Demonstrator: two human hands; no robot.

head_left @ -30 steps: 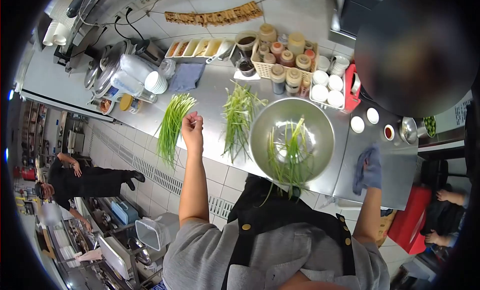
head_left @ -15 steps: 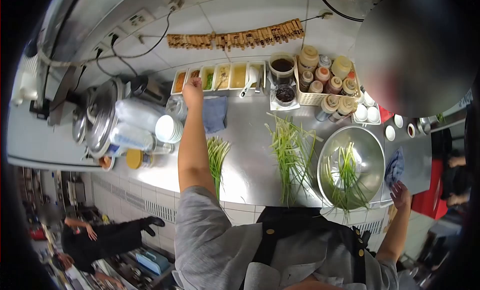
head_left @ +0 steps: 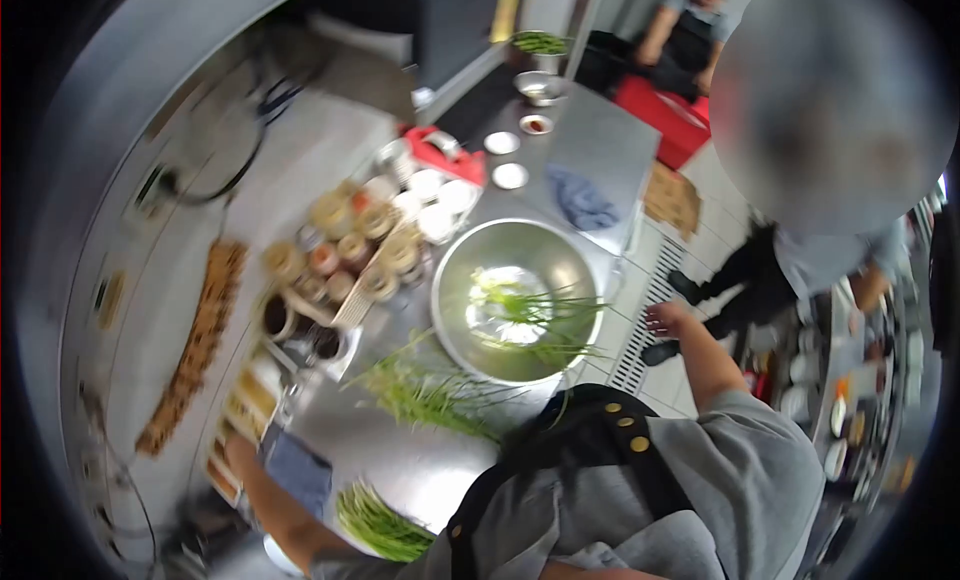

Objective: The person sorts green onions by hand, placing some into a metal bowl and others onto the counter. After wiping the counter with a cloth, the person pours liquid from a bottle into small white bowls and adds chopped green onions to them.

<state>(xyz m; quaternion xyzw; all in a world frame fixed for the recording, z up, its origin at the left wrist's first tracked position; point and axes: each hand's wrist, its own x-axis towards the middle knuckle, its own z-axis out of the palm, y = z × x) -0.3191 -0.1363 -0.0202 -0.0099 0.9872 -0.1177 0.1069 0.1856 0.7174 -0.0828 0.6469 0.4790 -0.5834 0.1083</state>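
Observation:
My left hand (head_left: 238, 452) reaches over the row of small condiment containers (head_left: 250, 400); its fingers are blurred, and whether they hold anything does not show. A folded blue cloth (head_left: 300, 470) lies beside that forearm. Out past the front edge of the counter, my right hand (head_left: 668, 320) hangs in the air with fingers apart and nothing in it. The nearest thing to it is a large steel bowl (head_left: 450, 325) with some long green stalks (head_left: 540, 310) in it. A loose heap of stalks (head_left: 425, 390) lies on the steel counter, and a neater bundle (head_left: 380, 525) lies nearer my left arm.
Sauce bottles (head_left: 350, 250) crowd a basket by the wall, beside white cups (head_left: 440, 205). A crumpled blue cloth (head_left: 582, 200) and small bowls (head_left: 510, 176) are beyond the steel bowl. One person (head_left: 820, 270) stands at right; another person (head_left: 690, 40) is by a red box (head_left: 665, 120).
My view has swung to the right, bringing the counter's far end and two people into sight. My left hand stays at the condiment containers; my right hand is away from the blue cloth.

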